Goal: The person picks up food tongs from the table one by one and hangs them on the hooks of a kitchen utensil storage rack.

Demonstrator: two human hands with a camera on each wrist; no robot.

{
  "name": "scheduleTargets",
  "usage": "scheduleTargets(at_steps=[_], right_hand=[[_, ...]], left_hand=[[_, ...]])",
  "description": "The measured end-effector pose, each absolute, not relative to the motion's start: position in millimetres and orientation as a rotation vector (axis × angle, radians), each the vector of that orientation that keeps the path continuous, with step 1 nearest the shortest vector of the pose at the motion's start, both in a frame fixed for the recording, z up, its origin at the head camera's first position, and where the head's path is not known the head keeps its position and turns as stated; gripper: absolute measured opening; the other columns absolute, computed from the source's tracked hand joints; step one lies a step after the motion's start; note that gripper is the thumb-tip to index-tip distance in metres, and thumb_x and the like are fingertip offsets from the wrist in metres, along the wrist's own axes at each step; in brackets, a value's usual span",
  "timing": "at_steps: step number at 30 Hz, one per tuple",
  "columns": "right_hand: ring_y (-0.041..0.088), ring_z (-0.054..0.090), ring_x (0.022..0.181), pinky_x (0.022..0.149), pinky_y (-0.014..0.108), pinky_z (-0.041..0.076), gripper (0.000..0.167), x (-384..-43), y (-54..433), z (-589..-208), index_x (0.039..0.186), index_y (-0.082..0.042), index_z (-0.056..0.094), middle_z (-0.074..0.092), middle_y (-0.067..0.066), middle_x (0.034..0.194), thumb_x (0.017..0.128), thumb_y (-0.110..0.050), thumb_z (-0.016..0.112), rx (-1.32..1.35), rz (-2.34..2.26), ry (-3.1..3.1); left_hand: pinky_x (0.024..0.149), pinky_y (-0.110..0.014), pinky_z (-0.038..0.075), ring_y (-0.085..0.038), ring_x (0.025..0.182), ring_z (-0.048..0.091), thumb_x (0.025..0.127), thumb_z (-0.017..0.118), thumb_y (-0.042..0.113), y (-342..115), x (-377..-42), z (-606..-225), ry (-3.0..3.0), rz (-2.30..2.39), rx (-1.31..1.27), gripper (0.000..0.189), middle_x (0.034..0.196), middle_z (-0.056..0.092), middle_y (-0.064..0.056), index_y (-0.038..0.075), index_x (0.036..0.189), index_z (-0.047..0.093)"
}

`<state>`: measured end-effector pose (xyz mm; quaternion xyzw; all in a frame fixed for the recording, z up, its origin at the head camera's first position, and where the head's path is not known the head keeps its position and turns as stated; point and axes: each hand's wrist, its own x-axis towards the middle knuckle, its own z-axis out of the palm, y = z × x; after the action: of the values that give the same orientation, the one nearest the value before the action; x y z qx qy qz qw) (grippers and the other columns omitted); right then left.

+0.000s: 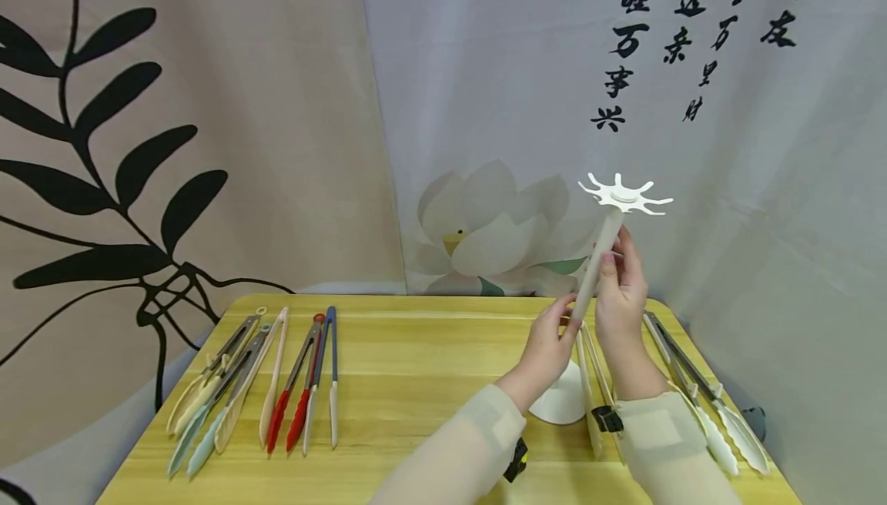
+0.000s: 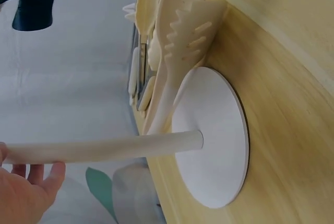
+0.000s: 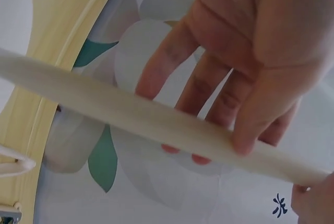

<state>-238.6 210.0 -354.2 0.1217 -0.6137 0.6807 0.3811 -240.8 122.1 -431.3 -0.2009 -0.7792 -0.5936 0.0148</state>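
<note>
We enter, left to right: beige-tipped tongs [image 1: 187,405], aqua-tipped tongs [image 1: 185,436], red-tipped tongs [image 1: 279,419], blue-armed tongs [image 1: 335,345]. Next, one white stand [image 1: 594,270], its pole leaning right in the head view. Left hand [image 1: 550,345]: grip narrow, holding the pole's lower part. Right hand [image 1: 622,293]: grip narrow, holding the same pole higher up, below the hooked crown [image 1: 624,195], which we find in the head view only. Near the round base [image 1: 560,401], beige tongs [image 1: 594,422]; far right, white-tipped tongs [image 1: 717,441].

The left wrist view adds the pole meeting the base, and a slotted, notched end [image 2: 182,44] just beside it. The right wrist view adds fingers wrapped behind the pole.

Tabletop [image 1: 430,413]: yellowish, grained wood. Room: printed cloth [image 1: 291,143] with black leaves [image 1: 65,187], pale lotus [image 1: 488,239], black characters [image 1: 629,41].
</note>
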Motion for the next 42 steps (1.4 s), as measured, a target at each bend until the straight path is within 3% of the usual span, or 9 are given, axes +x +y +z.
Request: scheduleTargets(at_steps=[16,31,42], right_hand=[[0.015,0.051,0.081,0.071,0.020,0.049,0.037,-242,197,-349,0.134,-0.010,0.052,0.056,0.004,0.105,0.097,-0.008,0.048,0.301,1.992,-1.327],[0.011,0.055,0.091,0.077,0.018,0.049,0.036,-248,190,-350,0.132,-0.009,0.054,0.057,0.001,0.105,0.097,-0.006,0.047,0.291,2.054,-1.279],[0.012,0.055,0.091,0.074,0.018,0.051,0.036,-247,184,-350,0.130,-0.014,0.057,0.057,0.003,0.107,0.095,-0.007,0.050,0.360,2.127,-1.249]], left_hand=[[0.083,-0.017,0.051,-0.008,0.104,0.058,0.097,0.051,0.019,119,-237,-430,-2.410,-1.768,-0.629,0.040,0.116,0.059,0.000,0.026,0.136,0.049],[0.081,-0.017,0.050,-0.008,0.100,0.057,0.097,0.050,0.021,112,-240,-433,-2.417,-1.655,-0.614,0.041,0.114,0.059,0.000,0.025,0.137,0.047],[0.090,-0.023,0.050,-0.011,0.108,0.057,0.097,0.051,0.021,101,-239,-431,-2.427,-1.565,-0.626,0.044,0.116,0.060,0.000,0.024,0.140,0.046]])
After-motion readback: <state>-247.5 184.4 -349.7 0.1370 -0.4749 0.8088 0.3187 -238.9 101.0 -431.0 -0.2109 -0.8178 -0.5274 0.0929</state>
